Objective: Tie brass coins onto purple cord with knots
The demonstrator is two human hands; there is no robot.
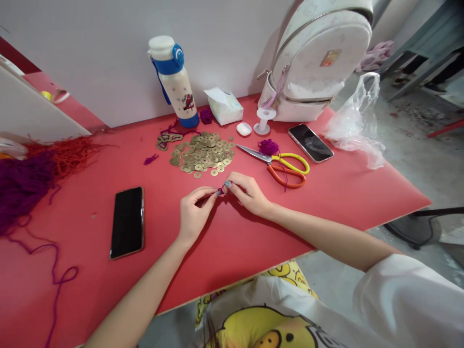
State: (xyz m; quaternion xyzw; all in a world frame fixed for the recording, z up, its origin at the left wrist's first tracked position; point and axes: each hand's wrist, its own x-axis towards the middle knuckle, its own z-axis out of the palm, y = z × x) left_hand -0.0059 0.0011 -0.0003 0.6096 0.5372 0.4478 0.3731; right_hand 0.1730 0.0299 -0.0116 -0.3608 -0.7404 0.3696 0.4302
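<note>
My left hand (196, 212) and my right hand (249, 194) meet over the front middle of the table, fingertips nearly touching. Both pinch a short piece of purple yarn (221, 191), which shows as a small loop between them; the rest is hidden by the fingers. Just beyond lies a pile of brass coins with holes (206, 152). To its left, some coins are strung on purple yarn (168, 140). Right of the pile, scissors (288, 169) with yellow and orange handles lie open, and a small purple yarn ball (268, 147) rests against their blades.
On the red table (224, 270) lie a black phone (127, 222) at left and another phone (311, 143) at right. Behind stand a bottle (174, 82), a tissue pack (226, 110), a white spool (264, 121) and a backpack (315, 63). Purple yarn (25, 183) heaps at far left.
</note>
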